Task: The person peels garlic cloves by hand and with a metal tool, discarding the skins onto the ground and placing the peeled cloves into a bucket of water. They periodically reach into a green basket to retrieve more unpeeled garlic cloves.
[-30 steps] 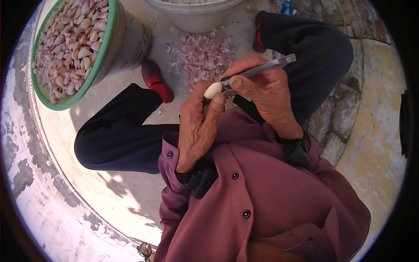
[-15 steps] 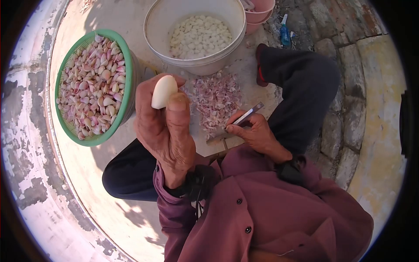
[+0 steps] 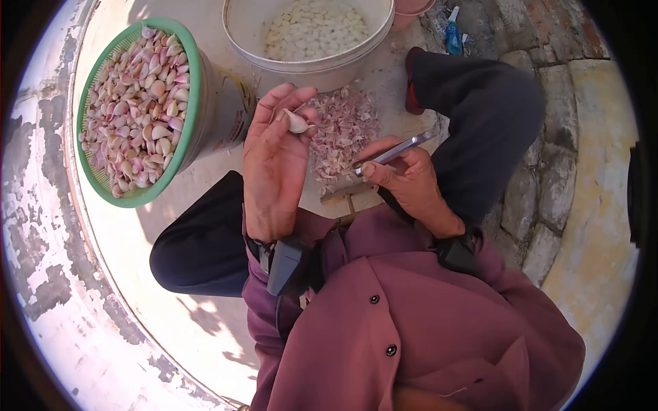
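Note:
My left hand [image 3: 275, 164], palm turned up, holds an unpeeled garlic clove [image 3: 297, 122] between thumb and fingers. To its right, my right hand [image 3: 408, 177] grips a small knife [image 3: 397, 151] with a metallic handle or blade pointing up and right. The hands are apart. Loose pinkish skins [image 3: 345, 127] lie on the ground beyond and between them. On the left, a green-rimmed basket [image 3: 195, 103] is heaped with unpeeled cloves [image 3: 140, 113]. A white bucket [image 3: 308, 67] at the top holds pale peeled cloves [image 3: 315, 31] in liquid.
The basket rests on a container [image 3: 229, 113]. Part of a pink tub [image 3: 412, 8] shows at the top, with a blue bottle [image 3: 453, 35] farther right. My bent legs [image 3: 480, 116] flank the skins, and stone blocks [image 3: 556, 181] run along the right.
The peeled clove has gone from my left hand, which has turned palm up and now holds an unpeeled clove. My right hand has risen slightly with the knife. The view has shifted.

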A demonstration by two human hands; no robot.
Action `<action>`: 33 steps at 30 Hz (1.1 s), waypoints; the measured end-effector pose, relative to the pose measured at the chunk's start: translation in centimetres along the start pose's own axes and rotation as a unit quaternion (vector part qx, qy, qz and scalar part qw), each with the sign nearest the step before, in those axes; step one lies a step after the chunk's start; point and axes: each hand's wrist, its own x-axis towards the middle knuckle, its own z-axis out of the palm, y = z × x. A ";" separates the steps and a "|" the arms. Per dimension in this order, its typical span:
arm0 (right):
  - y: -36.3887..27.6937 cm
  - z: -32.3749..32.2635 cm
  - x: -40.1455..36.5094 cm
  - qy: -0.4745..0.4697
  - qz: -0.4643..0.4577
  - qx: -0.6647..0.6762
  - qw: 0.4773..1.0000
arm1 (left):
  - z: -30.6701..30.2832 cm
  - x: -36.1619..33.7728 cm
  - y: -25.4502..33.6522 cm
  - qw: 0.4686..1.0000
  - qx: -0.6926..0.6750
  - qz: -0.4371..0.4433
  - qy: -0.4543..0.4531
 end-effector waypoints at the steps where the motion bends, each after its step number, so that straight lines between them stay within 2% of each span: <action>1: -0.4 0.3 0.2 0.002 -0.032 -0.020 0.999 | -0.1 -1.4 -0.8 0.999 -0.048 -0.014 0.017; 3: -1.1 0.9 0.4 -0.005 -0.090 -0.066 0.994 | 0.2 -3.6 -1.6 0.996 -0.051 -0.024 0.065; 4: -1.2 1.1 0.6 -0.008 -0.081 -0.066 0.995 | 0.2 -4.3 -1.9 0.996 -0.043 -0.030 0.072; 6: -1.4 1.7 0.7 -0.060 -0.146 -0.088 0.984 | 0.8 -5.7 -2.3 0.996 0.000 -0.044 0.082; 7: -1.7 2.1 0.6 -0.058 -0.136 -0.085 0.985 | 1.1 -6.2 -2.5 0.995 -0.004 -0.044 0.084; 9: -1.9 2.5 0.6 -0.057 -0.124 -0.060 0.989 | 1.9 -6.8 -3.0 0.985 0.131 0.015 0.107; 10: -2.0 2.6 0.6 -0.053 -0.112 -0.032 0.992 | 2.3 -7.1 -3.1 0.986 0.129 0.015 0.108; 11: -2.1 2.7 0.5 -0.054 -0.110 -0.034 0.992 | 2.6 -7.3 -3.1 0.966 0.223 0.060 0.114; 12: -2.1 2.6 0.4 -0.048 -0.066 0.001 0.997 | 2.8 -7.5 -3.2 0.936 0.315 0.103 0.118; 13: -2.2 2.6 0.3 -0.041 -0.023 0.037 0.998 | 2.5 -7.6 -3.4 0.924 0.347 0.120 0.109; 14: -2.1 2.5 0.3 -0.041 -0.021 0.034 0.998 | 2.5 -7.7 -3.4 0.925 0.344 0.120 0.110; 16: -2.0 2.4 0.4 -0.052 -0.079 -0.044 0.995 | 2.6 -7.9 -3.2 0.883 0.442 0.131 0.091; 20: -2.1 2.4 0.5 -0.055 -0.091 -0.056 0.993 | 2.2 -7.9 -3.2 0.896 0.411 0.139 0.090; 23: -2.4 2.5 0.3 -0.059 -0.063 -0.010 0.996 | 1.7 -7.9 -3.4 0.906 0.392 0.133 0.092; 25: -2.7 2.6 0.1 -0.052 -0.041 0.055 0.996 | 1.5 -7.8 -3.3 0.935 0.307 0.150 0.093; 26: -2.6 2.5 0.1 -0.051 -0.040 0.055 0.996 | 1.3 -7.9 -3.3 0.936 0.307 0.149 0.093; 28: -2.5 2.1 0.3 -0.047 -0.065 0.036 0.996 | 0.9 -8.2 -3.1 0.954 0.266 0.085 0.104; 29: -2.6 2.0 0.2 -0.045 -0.064 0.036 0.996 | 1.3 -8.4 -3.0 0.955 0.266 0.083 0.102; 31: -3.0 2.0 0.2 -0.063 -0.046 0.053 0.996 | 2.6 -8.7 -2.7 0.975 0.168 0.044 0.139; 33: -3.0 2.0 0.1 -0.058 -0.033 0.065 0.996 | 2.3 -8.7 -3.0 0.974 0.174 0.069 0.127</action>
